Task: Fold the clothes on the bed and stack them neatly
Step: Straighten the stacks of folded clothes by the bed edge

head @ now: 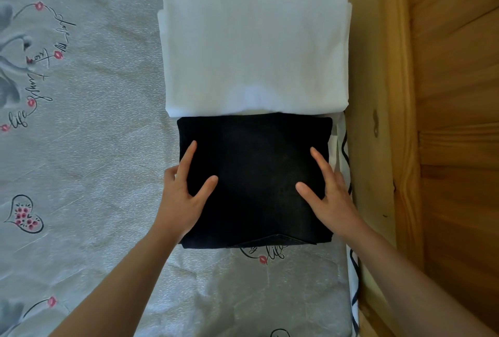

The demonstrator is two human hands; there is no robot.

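Left hand (181, 196): index finger straight and thumb spread wide, both lying flat on top of the folded black garment (255, 180); the remaining fingers curl over the garment's left edge, gripping that side. Right hand (330, 196): mirrored pose, index finger and thumb splayed apart and flat on the black cloth, the other fingers out of sight past its right edge, so their curl cannot be told for certain; the hand grasps that side. Bare forearms run from both hands toward the bottom of the view.

Black garment: folded to a near-square block, several layers thick, surface smooth and matte, no print visible. Corners on the far side are rounded. At the near edge a stitched hem shows as a shallow point, slightly proud of the layers under it. Garment type cannot be told.

Directly beyond the black garment, touching its far edge, lies a folded white garment (255, 53), wider and longer than the black one, flat, with a lower layer showing along its left side.

Both pieces lie on the bedsheet (86, 147), grey with hearts, pink lips and script lettering. To the right of the black garment the sheet edge drops beside a wooden bed frame (378, 147), with a wood-panel wall (459, 93) beyond.
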